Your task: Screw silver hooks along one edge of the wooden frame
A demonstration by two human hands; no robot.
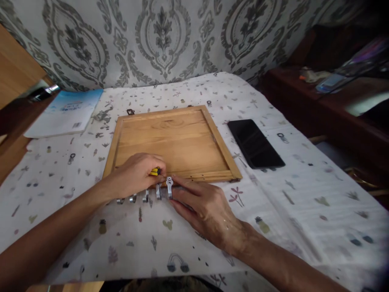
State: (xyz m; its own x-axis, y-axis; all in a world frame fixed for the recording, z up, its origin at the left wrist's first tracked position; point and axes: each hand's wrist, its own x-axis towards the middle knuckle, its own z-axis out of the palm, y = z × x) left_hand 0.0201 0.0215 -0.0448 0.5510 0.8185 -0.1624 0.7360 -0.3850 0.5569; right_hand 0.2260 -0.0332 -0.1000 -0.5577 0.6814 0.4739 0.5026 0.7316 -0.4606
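A square wooden board (173, 140) with a raised frame lies flat on a patterned tablecloth (304, 194). Along its near edge hangs a row of several metal hooks (146, 196). My left hand (136, 174) is closed round a tool with a yellow and black handle (155, 171), its tip hidden near the rightmost hook (169, 185). My right hand (203, 207) rests on the cloth beside that hook, fingers extended and pressed against the board's near edge, touching the hook.
A black phone (255, 142) lies face up right of the board. A blue and white booklet (65, 111) sits at the back left. Patterned wallpaper stands behind; a dark wooden shelf (328, 105) with clutter is on the right.
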